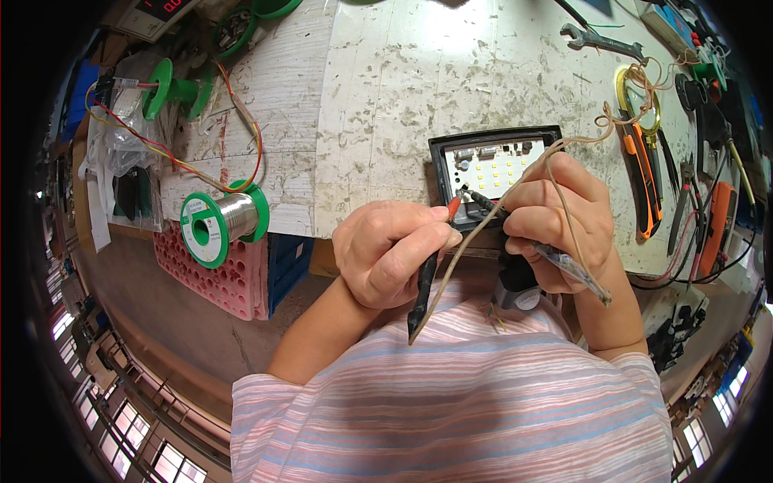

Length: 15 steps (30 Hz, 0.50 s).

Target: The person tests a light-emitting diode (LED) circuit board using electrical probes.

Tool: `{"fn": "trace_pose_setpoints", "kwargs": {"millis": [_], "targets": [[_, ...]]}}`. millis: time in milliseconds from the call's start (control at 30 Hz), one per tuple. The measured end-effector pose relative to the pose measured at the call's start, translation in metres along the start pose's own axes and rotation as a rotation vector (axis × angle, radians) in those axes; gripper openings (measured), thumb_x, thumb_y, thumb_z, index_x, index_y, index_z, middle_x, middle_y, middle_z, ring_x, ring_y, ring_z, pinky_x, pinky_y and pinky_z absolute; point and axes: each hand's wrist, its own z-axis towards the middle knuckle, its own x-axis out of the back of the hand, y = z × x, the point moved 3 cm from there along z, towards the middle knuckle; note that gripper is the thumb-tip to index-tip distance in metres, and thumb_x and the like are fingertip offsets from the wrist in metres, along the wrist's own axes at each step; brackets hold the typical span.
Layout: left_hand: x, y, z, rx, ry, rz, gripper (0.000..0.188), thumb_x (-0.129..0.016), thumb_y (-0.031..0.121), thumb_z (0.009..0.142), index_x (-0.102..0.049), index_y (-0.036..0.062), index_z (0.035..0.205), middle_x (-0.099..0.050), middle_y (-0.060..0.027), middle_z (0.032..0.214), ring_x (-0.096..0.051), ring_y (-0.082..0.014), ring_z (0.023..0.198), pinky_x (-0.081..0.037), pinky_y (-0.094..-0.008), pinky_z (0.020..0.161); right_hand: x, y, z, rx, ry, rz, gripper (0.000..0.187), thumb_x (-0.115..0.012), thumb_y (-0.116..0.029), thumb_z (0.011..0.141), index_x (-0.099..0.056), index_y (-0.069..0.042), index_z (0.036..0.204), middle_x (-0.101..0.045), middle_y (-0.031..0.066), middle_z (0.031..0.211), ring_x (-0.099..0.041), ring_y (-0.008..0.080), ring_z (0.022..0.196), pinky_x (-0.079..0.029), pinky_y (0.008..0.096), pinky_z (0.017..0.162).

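Note:
My left hand is closed round a test probe with a red tip and a dark wrapped handle. Between the fingers of my right hand is a black test probe, its taped tail sticking out below the hand. Both tips meet at or just above the left side of a white LED board bearing several yellow chips. I cannot tell whether they touch it. A black rectangular lamp housing frames the board. Beige probe wires cross in front of the housing. Below it hangs a black and grey part, partly hidden by my right hand.
A solder wire spool stands at the table's left front edge, above a pink holed foam block. Farther back lies a green spool with coloured wires. On the right are an orange utility knife, a tape roll and a wrench.

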Motion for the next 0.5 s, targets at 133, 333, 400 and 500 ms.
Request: {"fn": "trace_pose_setpoints", "kwargs": {"millis": [133,333,400,500], "targets": [[0.001,0.0,0.0,-0.003,-0.007,-0.002,0.038,-0.079,0.008,0.073,-0.063,0.0103,0.107,-0.068,-0.0057,0.09,-0.067,-0.0192,0.07,-0.053,-0.0275,0.052,-0.001,0.001,-0.001,0.003,0.022,0.007,0.023,-0.071,-0.018,0.061,-0.061,-0.006,0.077,-0.059,0.0047,0.071,-0.055,0.0215,0.063,-0.042,0.0304,0.05],[0.002,0.002,0.003,0.027,-0.034,0.016,0.038,-0.08,0.008,0.074,-0.062,0.0102,0.108,-0.068,-0.0066,0.091,-0.067,-0.0193,0.07,-0.053,-0.0277,0.052,0.0,0.001,-0.001,-0.003,0.011,0.007,0.022,-0.072,-0.018,0.063,-0.061,-0.006,0.078,-0.059,0.0048,0.072,-0.055,0.0225,0.063,-0.042,0.0303,0.05],[0.005,0.002,0.006,0.041,-0.063,0.025,0.037,-0.08,0.009,0.076,-0.062,0.0098,0.107,-0.068,-0.0073,0.091,-0.067,-0.0201,0.07,-0.053,-0.0283,0.052,0.006,0.0,-0.001,-0.037,0.028,0.017,0.02,-0.073,-0.018,0.069,-0.061,-0.006,0.078,-0.06,0.0055,0.072,-0.055,0.0238,0.064,-0.044,0.0318,0.055],[0.008,0.005,0.013,0.084,-0.092,0.045,0.034,-0.08,0.01,0.079,-0.062,0.0089,0.107,-0.068,-0.0085,0.09,-0.067,-0.0219,0.068,-0.052,-0.0299,0.053,0.02,0.0,-0.006,-0.103,0.088,-0.015,0.019,-0.073,-0.019,0.078,-0.061,-0.005,0.079,-0.061,0.007,0.074,-0.056,0.0259,0.066,-0.046,0.0342,0.063]]}}
